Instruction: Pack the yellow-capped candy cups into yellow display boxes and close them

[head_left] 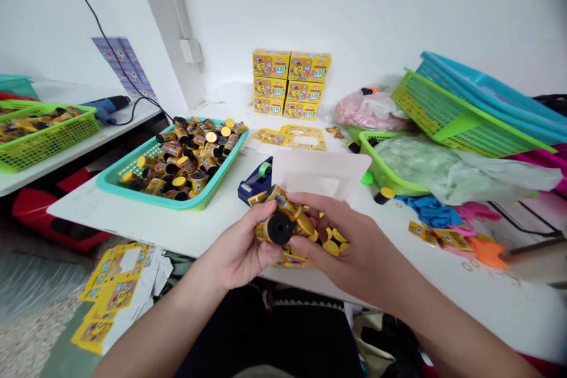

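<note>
Several small yellow-and-black canisters (284, 204) are held between my two hands at the front of the table. My left hand (241, 248) is wrapped round the canisters on the left side, one with its black end facing me. From the right, my right hand (341, 233) grips the same cluster with its fingers over the top. Just beneath and behind my hands stands an open box (321, 168) with a white raised flap. Yellow-lidded canisters (330, 246) show inside it, partly hidden by my right hand.
A teal basket (177, 204) of canisters stands left, beside a blue tape dispenser (248, 189). Stacked yellow boxes (291, 85) and a flat carton (305, 137) are behind. Green baskets (452, 118) and plastic bags (456, 168) crowd the right. Flat cartons (113, 295) lie lower left.
</note>
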Tool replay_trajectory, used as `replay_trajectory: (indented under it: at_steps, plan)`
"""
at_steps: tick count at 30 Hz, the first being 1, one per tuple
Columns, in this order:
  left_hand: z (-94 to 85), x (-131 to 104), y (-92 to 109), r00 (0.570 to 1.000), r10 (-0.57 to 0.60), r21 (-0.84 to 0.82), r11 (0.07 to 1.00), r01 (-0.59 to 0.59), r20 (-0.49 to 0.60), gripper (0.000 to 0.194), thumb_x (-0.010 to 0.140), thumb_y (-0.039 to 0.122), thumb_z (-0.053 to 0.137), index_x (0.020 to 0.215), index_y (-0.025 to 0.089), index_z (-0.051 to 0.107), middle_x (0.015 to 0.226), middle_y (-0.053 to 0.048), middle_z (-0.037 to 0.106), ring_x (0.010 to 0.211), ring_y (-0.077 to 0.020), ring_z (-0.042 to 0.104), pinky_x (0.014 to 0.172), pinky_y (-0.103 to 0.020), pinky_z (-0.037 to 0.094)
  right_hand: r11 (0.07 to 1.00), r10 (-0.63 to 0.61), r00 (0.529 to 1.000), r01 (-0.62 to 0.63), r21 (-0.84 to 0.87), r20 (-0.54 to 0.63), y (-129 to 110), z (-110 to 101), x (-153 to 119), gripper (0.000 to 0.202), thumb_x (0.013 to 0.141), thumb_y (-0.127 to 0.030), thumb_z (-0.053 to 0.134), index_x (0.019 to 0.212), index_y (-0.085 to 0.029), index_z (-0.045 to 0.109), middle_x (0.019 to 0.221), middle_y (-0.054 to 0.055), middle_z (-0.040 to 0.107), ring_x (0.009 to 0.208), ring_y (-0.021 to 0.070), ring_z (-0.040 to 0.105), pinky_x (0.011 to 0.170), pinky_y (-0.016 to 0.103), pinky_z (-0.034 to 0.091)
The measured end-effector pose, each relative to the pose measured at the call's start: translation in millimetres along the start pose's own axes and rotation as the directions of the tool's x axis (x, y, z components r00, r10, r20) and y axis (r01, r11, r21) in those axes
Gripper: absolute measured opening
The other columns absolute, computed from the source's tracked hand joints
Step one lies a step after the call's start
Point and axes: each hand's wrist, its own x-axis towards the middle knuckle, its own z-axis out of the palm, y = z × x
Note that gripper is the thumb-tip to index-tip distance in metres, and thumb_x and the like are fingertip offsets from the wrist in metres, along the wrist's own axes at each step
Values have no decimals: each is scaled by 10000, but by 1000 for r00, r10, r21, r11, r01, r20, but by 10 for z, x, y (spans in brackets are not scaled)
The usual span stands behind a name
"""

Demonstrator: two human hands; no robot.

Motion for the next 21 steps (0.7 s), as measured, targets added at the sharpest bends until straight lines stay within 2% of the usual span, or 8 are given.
replay_trajectory:
  at_steps: [4,6,8,10,13,16,18,21]
  plan:
    - [26,25,-14,998,40,-116,993,-35,41,158,948,172,531,903,103,665,733,-47,702,482,-70,625,384,-92,500,955,128,988,-100,280,-83,91,81,39,319,921,-322,581,1240,-311,580,1164,16,697,939,170,686,806,322,577]
    - [62,52,-19,996,72,-153,986,-62,61,155,952,191,541,985,101,662,822,-60,713,553,-78,656,427,-95,526,941,142,973,-77,330,-179,140,97,52,301,917,-335,596,1216,-299,601,1184,24,690,981,169,680,808,301,576]
    - [97,75,-17,992,83,-175,982,-67,90,202,964,226,530,1062,93,647,934,-96,712,719,-130,710,467,-94,542,978,87,939,-17,207,-333,196,37,59,291,904,-327,622,1193,-289,616,1182,27,686,993,165,669,826,290,563]
    - [114,83,-9,991,84,-182,981,-63,109,249,971,255,523,1121,85,627,1063,-139,693,952,-223,711,501,-95,552,999,-9,903,-6,-32,-429,267,-91,65,291,873,-328,666,1156,-266,638,1130,36,695,891,157,671,789,289,558]
    - [94,61,9,989,98,-195,978,-75,108,275,973,263,521,1159,84,616,1166,-157,666,1125,-298,646,514,-92,554,956,-55,967,-22,-293,-250,394,-262,75,236,826,-301,716,1044,-215,691,1049,52,703,636,123,635,665,290,562]
    - [59,22,19,985,111,-201,976,-83,130,278,986,254,493,1170,87,618,1169,-153,673,1106,-271,660,506,-81,545,887,60,998,-48,-459,12,515,-225,80,172,801,-187,716,972,-174,724,1041,91,682,613,140,661,673,315,583]
    - [49,1,15,982,119,-186,978,-91,148,275,991,246,481,1169,88,619,1170,-150,676,1099,-266,664,505,-84,547,825,131,990,-74,-561,61,580,-104,75,204,815,-126,669,1010,-160,718,1045,118,671,724,197,706,709,338,593]
    - [56,-19,-7,978,125,-145,984,-102,165,278,990,241,481,1169,78,617,1189,-148,672,1100,-272,664,503,-91,556,775,180,982,-105,-623,57,638,58,53,384,856,-62,562,1228,-139,618,1129,158,662,860,251,718,708,357,602]
